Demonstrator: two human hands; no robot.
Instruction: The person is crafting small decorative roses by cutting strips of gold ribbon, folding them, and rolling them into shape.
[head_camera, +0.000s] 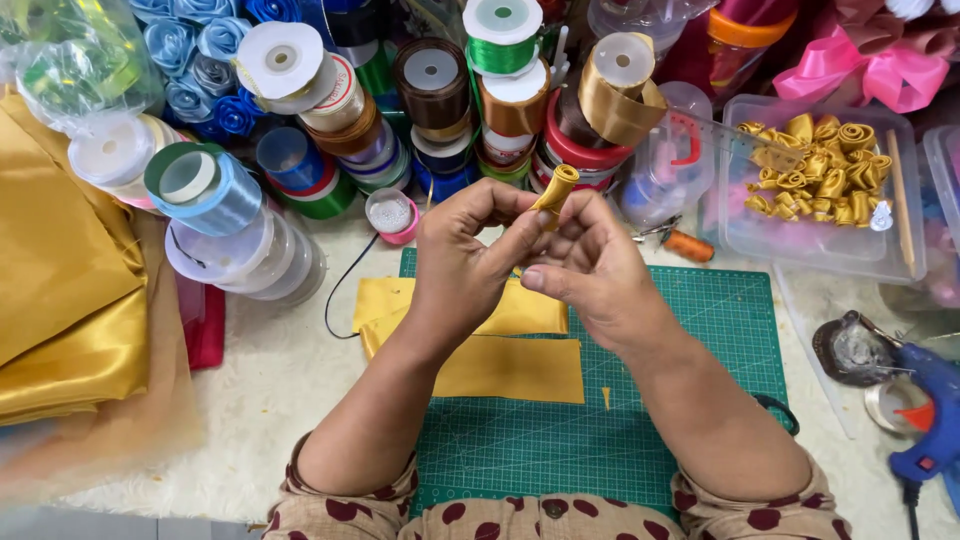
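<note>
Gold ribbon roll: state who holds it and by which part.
Both hands hold the gold ribbon roll: left hand and right hand pinch its lower end with their fingers; the rolled top stands free.

A: Which colours are seen at the middle?

B: A golden-yellow ribbon roll (556, 190) is seen, and yellow satin pieces (500, 345) are laid on a green cutting mat (700, 330) ruled with a pale grid.

A: And farther off?

B: Green, brown, gold and light blue ribbon spools (470, 90) are stacked; blue fabric roses (195, 60) are seen far left, gold rosettes (820, 165) in a clear box (800, 250), a pink bow (870, 65) far right.

A: Near the edges?

B: Gold cloth (60, 270) is folded left, a blue glue gun (935, 400) lies right, and beige sleeves (330, 515) are dotted maroon.
</note>
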